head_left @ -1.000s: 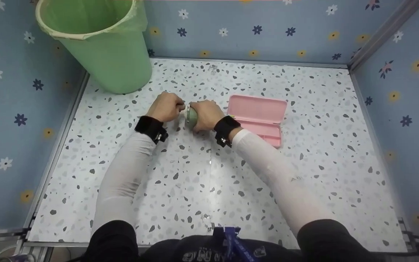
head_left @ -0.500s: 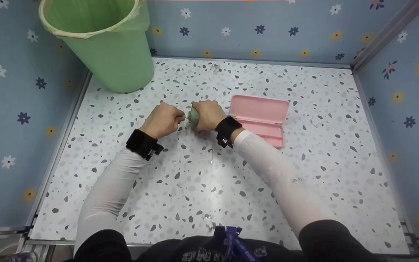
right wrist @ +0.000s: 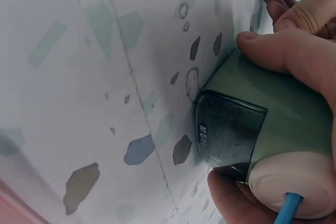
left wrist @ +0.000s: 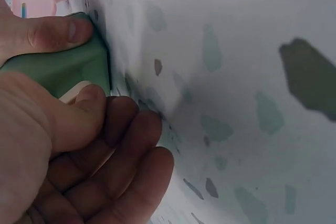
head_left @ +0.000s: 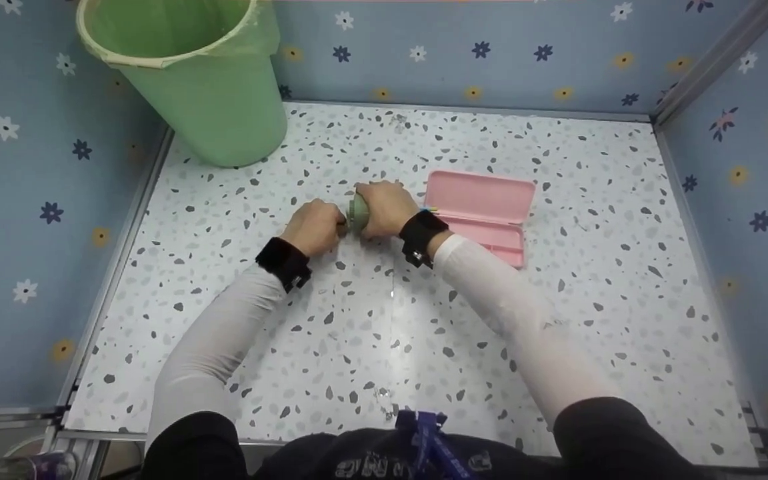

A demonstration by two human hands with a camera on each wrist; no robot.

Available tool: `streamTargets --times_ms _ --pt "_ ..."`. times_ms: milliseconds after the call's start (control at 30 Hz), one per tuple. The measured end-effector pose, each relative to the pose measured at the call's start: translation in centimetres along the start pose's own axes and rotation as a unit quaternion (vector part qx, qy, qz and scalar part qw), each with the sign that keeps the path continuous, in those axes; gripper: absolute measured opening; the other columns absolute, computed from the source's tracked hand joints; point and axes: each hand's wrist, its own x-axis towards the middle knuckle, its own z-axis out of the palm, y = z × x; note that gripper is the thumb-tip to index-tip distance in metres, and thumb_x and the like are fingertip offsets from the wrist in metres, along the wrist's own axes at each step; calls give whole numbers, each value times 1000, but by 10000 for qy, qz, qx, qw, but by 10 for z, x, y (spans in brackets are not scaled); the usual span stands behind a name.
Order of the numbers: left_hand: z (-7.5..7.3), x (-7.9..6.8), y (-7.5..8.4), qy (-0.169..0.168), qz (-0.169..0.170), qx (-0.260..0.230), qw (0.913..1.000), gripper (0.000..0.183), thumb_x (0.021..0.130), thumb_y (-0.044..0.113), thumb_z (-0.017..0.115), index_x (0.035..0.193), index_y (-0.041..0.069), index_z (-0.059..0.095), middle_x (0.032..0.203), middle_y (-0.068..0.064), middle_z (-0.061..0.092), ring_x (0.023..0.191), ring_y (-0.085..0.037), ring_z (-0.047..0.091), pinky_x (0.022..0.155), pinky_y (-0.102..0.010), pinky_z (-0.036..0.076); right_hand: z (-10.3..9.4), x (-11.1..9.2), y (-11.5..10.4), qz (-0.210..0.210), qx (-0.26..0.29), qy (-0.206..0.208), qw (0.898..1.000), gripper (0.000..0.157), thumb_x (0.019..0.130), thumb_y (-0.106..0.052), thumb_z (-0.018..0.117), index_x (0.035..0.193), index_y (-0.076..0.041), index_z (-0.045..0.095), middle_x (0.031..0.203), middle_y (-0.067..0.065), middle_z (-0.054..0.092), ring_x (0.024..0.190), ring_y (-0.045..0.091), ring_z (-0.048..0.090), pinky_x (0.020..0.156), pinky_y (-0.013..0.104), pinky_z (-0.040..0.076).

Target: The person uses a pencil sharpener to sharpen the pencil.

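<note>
In the head view, my right hand (head_left: 389,208) grips a green pencil sharpener (head_left: 359,213) against the table, thumb on its far side. The right wrist view shows its dark see-through shavings window (right wrist: 231,129) and a round cream front (right wrist: 294,179) with a blue pencil (right wrist: 287,209) stuck into it. On the sharpener's opposite end, my left hand (head_left: 316,228) pinches a cream crank handle (left wrist: 76,92) between thumb and index finger, the other fingers loosely curled below. Most of the crank is hidden behind those fingers.
An open pink pencil case (head_left: 481,193) lies just right of my right wrist, its lid tipped back. At the back left stands a tall green bin (head_left: 224,113) with a liner over its rim. Flower-patterned walls (head_left: 491,73) border the speckled table (head_left: 331,373).
My left hand has circled at the sharpener's end, first toward my body, then in toward the sharpener, with the crank handle pinched. My right hand keeps its grip and has barely moved.
</note>
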Motion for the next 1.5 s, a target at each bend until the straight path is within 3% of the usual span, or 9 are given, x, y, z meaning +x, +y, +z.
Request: streamTargets --times_ms 200,300,400,500,600,733,933,1067,1500 --pt "-8 8 5 -157 -19 186 9997 12 91 4 75 96 6 86 90 -16 82 80 -37 71 77 -51 61 -13 -8 9 -110 344 -275 9990 106 74 -31 103 163 -13 49 145 16 71 125 35 71 109 49 61" --pt "-18 6 7 -374 -106 182 9991 26 93 15 81 116 2 84 106 -19 84 95 -40 76 90 -54 64 -23 -19 18 -290 325 -296 9986 116 77 -42 101 171 -12 40 159 19 62 137 37 67 117 51 57" --pt "-34 2 12 -510 -216 118 9984 69 89 32 92 146 1 69 135 -25 77 121 -44 74 108 -59 60 -36 -34 28 -499 173 -93 9986 102 81 -45 98 163 -6 53 156 21 66 136 40 69 119 53 57" --pt "-48 3 23 -439 -129 52 9989 110 79 45 101 167 5 47 163 -26 58 147 -47 60 124 -63 51 -49 -48 38 -698 -41 146 9974 75 85 -40 96 142 0 71 135 22 79 120 40 76 108 54 61" --pt "-51 17 40 -385 279 48 9989 122 75 49 103 172 9 40 173 -23 47 157 -46 50 130 -63 44 -55 -57 47 -801 -288 288 9960 48 88 -32 94 122 0 82 113 19 86 101 38 81 95 52 65" --pt "-36 40 59 -473 753 99 9960 103 74 43 103 158 6 57 155 -21 64 142 -42 62 122 -57 53 -51 -61 51 -805 -451 270 9954 20 94 -20 87 107 -4 87 98 15 87 87 34 81 83 48 65" --pt "-7 53 62 -199 619 537 9964 42 76 23 96 106 4 72 105 -17 80 99 -39 77 92 -55 63 -37 -62 46 -608 -662 297 9955 12 101 -19 80 96 -9 85 87 10 83 76 28 74 71 43 59" --pt "1 54 62 48 584 708 9958 45 77 25 95 107 2 71 105 -20 80 100 -44 77 92 -57 63 -33 -60 43 -606 -1045 434 9917 14 104 -19 77 97 -8 83 88 13 82 78 32 75 75 46 62" --pt "3 54 63 -40 443 867 9952 44 80 27 90 110 2 70 107 -20 78 101 -44 76 91 -56 63 -32 -56 40 -826 -1477 18 9856 5 99 -5 76 98 -4 80 87 14 80 75 30 73 72 45 63"
